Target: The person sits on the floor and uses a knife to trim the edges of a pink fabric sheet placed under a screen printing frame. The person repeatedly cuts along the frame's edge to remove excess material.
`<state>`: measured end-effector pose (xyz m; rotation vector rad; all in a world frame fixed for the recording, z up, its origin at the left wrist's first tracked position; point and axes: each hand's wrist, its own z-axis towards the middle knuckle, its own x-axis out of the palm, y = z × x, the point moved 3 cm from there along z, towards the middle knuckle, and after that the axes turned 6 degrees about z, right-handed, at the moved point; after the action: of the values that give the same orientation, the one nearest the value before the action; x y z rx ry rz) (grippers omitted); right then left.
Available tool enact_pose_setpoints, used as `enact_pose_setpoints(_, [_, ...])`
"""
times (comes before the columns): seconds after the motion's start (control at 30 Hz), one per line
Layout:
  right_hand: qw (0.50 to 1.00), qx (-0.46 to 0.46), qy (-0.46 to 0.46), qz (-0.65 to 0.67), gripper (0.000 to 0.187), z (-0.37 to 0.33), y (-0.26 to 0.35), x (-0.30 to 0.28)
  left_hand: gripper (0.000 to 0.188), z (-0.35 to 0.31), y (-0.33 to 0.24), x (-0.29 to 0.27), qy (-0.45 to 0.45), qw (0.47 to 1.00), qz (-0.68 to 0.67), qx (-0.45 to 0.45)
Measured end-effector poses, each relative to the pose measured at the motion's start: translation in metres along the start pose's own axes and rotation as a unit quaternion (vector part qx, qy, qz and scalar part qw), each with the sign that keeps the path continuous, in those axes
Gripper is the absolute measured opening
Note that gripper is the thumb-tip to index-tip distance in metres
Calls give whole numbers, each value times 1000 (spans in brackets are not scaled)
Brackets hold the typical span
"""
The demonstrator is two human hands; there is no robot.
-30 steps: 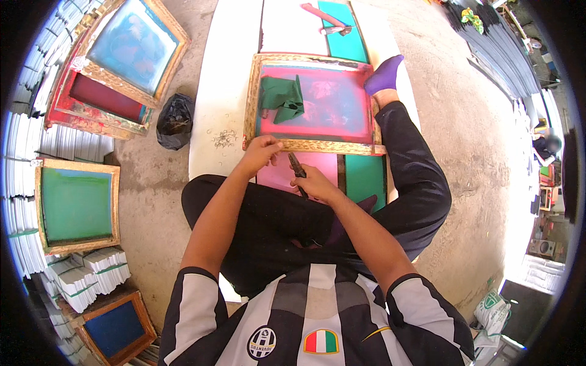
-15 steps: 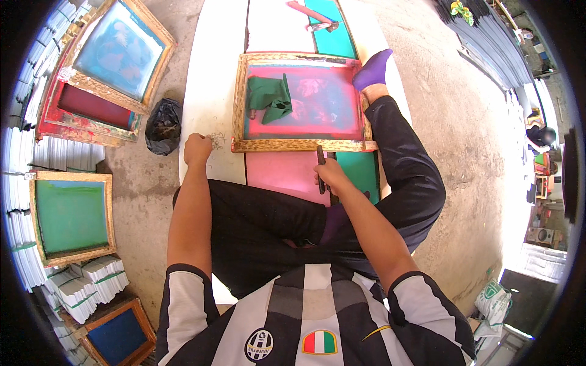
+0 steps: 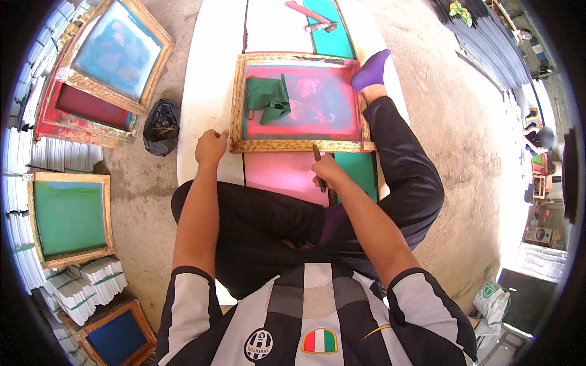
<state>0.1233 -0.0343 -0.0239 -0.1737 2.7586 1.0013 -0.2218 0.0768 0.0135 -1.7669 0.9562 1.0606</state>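
A wooden screen-printing frame (image 3: 274, 146) with pink and blue mesh lies on the white table (image 3: 207, 73) in front of me. A crumpled green cloth (image 3: 268, 97) rests on the mesh's left part. My left hand (image 3: 212, 146) is over the table beside the frame's near left corner, fingers curled in; what they hold, if anything, is hidden. At the middle of the near rail, my right hand (image 3: 331, 172) is closed round a dark narrow hand tool (image 3: 317, 152), its tip pointing away from me. The fingers hide much of the tool, so its kind is unclear.
A hammer (image 3: 320, 19) lies beyond the frame. My purple-socked foot (image 3: 370, 70) touches the frame's right side. On the floor at left are a black plastic bag (image 3: 162, 125), more screen frames (image 3: 72, 222) and paper stacks (image 3: 85, 283). A person (image 3: 538, 139) is far right.
My left hand has moved right, to the frame's near left corner, over the spot where small thin bits lay. My right hand and its tool have barely shifted.
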Motion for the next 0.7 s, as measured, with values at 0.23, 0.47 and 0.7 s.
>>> enact_pose_setpoints(0.23, [995,-6,-63,-74,22,-12,0,8,53,-2,-8,-1,-9,1000,-15,9])
enact_pose_setpoints(0.47, [959,-58,-183,-209,31,-9,-15,23,50,-4,-19,-4,-15,999,-49,10])
enact_pose_setpoints(0.7, [941,-113,-170,-270,29,-28,-6,33,43,-4,-9,20,18,978,-159,132])
